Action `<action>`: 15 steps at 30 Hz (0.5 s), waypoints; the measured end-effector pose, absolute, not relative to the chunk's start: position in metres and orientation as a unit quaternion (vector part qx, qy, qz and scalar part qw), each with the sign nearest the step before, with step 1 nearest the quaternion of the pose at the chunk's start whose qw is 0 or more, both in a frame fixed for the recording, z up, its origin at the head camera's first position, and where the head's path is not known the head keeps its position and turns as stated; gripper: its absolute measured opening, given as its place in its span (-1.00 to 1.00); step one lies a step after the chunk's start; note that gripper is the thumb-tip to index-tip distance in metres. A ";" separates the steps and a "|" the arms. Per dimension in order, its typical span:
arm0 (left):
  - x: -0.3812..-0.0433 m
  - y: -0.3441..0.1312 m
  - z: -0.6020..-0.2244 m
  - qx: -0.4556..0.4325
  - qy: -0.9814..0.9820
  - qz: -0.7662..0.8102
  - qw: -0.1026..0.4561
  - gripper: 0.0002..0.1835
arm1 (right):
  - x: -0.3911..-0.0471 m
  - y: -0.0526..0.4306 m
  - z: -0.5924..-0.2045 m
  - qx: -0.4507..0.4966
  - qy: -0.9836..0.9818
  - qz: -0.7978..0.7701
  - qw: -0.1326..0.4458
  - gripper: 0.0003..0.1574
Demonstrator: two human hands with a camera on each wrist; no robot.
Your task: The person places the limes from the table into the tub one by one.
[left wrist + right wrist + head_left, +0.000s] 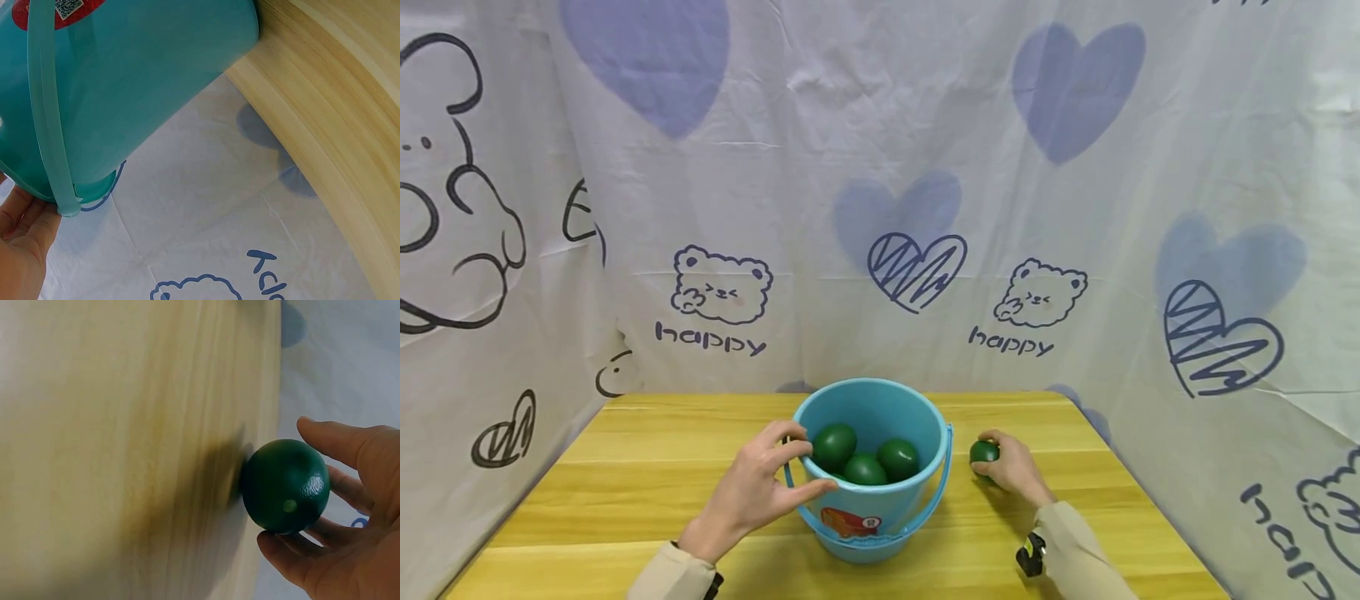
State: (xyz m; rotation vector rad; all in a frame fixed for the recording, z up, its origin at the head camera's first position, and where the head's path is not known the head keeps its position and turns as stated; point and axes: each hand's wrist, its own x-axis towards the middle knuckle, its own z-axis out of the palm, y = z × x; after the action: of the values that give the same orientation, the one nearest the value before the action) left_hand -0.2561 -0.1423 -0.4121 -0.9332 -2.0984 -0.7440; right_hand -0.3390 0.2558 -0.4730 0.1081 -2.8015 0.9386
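A light blue bucket stands upright on the table, its handle hanging down the front. Inside it lie several smooth dark green avocados. My left hand is at the bucket's left rim, curled fingers on the edge and thumb along the front. In the left wrist view, its fingertips rest at the rim beside the handle joint. To the right of the bucket, my right hand grips another avocado on the table, thumb on one side and fingers on the other. A pale round spot marks its skin.
The wooden table has light yellow grain. A white cloth with hearts, bears and lettering hangs behind the table and along both sides. The bucket stands between the two hands.
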 end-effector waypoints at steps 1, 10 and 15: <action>-0.256 -0.142 -0.412 -0.361 -0.812 -0.288 0.356 -0.50 | -0.339 0.256 -0.474 0.038 -0.944 0.314 0.095 -0.36; -0.257 -0.142 -0.413 -0.360 -0.812 -0.289 0.356 -0.52 | -0.340 0.256 -0.480 0.036 -0.942 0.321 0.097 -0.36; -0.255 -0.142 -0.412 -0.359 -0.814 -0.291 0.352 -0.52 | -0.339 0.256 -0.481 0.029 -0.941 0.324 0.095 -0.33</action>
State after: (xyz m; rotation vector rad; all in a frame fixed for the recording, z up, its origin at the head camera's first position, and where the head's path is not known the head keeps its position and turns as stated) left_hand -0.2555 -0.1418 -0.4118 -0.9292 -2.1069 -0.7522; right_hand -0.3394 0.2562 -0.4809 0.0851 -2.7887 0.9613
